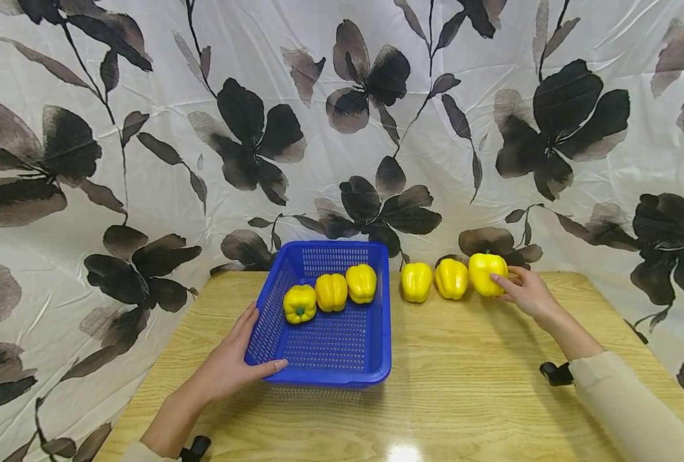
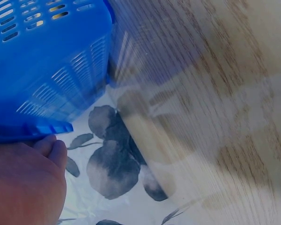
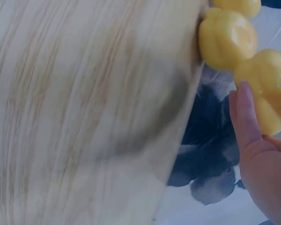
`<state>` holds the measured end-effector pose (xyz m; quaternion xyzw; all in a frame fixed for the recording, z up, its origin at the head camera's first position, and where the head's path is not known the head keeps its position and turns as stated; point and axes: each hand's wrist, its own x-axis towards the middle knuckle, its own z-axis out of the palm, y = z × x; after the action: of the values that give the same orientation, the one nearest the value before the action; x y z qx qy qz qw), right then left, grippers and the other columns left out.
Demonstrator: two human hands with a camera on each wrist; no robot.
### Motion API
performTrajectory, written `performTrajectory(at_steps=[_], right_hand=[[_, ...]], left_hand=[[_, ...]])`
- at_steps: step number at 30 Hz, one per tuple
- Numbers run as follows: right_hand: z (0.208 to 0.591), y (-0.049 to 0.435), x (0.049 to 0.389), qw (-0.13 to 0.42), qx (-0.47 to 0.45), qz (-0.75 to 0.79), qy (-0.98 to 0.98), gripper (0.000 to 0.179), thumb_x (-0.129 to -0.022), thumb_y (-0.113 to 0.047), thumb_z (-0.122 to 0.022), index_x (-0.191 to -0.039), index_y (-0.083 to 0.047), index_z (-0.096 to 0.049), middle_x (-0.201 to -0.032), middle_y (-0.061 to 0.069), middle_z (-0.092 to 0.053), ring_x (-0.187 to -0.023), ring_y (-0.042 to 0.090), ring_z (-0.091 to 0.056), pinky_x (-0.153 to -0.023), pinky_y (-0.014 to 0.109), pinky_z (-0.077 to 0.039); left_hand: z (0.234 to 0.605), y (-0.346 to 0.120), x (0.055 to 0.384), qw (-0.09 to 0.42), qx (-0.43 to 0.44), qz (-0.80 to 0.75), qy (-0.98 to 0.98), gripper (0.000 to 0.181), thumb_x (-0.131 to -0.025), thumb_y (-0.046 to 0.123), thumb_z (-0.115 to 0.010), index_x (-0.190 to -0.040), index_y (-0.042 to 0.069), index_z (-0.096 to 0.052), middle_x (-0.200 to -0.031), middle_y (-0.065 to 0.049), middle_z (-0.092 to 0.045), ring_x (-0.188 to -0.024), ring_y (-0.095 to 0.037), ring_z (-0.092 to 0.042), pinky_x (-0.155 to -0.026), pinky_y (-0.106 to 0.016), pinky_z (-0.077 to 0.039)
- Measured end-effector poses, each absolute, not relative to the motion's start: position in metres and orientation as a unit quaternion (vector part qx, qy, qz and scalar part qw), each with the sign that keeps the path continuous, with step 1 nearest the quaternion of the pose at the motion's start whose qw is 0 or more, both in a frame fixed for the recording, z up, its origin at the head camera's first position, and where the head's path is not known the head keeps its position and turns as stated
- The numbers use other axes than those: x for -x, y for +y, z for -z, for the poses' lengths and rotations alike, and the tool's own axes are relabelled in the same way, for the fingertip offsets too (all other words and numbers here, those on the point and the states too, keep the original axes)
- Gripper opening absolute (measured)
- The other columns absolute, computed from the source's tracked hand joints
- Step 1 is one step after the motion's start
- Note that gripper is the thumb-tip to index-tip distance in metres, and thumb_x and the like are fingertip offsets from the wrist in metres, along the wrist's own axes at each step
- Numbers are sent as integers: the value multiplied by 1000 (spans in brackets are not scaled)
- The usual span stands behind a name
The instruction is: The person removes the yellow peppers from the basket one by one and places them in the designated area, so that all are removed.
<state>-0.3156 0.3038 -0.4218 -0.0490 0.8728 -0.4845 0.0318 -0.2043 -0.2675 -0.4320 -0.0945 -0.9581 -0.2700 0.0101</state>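
Observation:
My right hand [image 1: 523, 292] grips a yellow bell pepper [image 1: 486, 273] at the right end of a row, with the thumb on its near side. In the right wrist view the fingers [image 3: 246, 108] lie along this pepper [image 3: 267, 89]. Two more yellow peppers stand to its left, the nearer one [image 1: 452, 280] close beside it and the other [image 1: 416, 282] by the basket. My left hand [image 1: 232, 359] holds the blue plastic basket [image 1: 385, 321] at its near left corner, thumb over the front rim, fingers along the left side. Three yellow peppers [image 1: 332, 292] lie inside the basket.
The basket and the row of peppers are on a light wooden table [image 1: 463, 372], near its far edge. Behind the table hangs a white cloth [image 1: 296, 160] printed with dark flowers. Black wrist straps [image 1: 555, 373] show at both wrists.

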Motion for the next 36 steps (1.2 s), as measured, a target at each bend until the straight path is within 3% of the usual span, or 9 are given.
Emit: performTrajectory(at_steps=[12,24,36], right_hand=[[442,318,327,51,46,512,856,83,-111,-37,-43,-152,23,-4,-146,52,-29,-117,45,-64,-98,45,-55],[451,319,341,76,52,563,821,73,-112,-27,-42,-150,26,-9,-148,49,-27,-111,28,-66,-93,39,-57],[458,321,346,91,27,560,823,74,-112,-30,-41,-153,22,-8,-151,47,-24,-99,15,-67,-92,34,-58]], left_hand=[[435,-268,204,14,97,266,-959,121,-82,67,-74,-165,7,-10,-172,-13,-4,-151,-48,-23,-111,-73,-29],[432,-268,205,10,94,264,-960,122,-82,71,-71,-165,7,-9,-172,-14,-3,-151,-49,-21,-111,-73,-29],[432,-268,204,4,92,267,-959,121,-82,68,-73,-165,7,-9,-172,-14,-2,-152,-48,-20,-112,-73,-28]])
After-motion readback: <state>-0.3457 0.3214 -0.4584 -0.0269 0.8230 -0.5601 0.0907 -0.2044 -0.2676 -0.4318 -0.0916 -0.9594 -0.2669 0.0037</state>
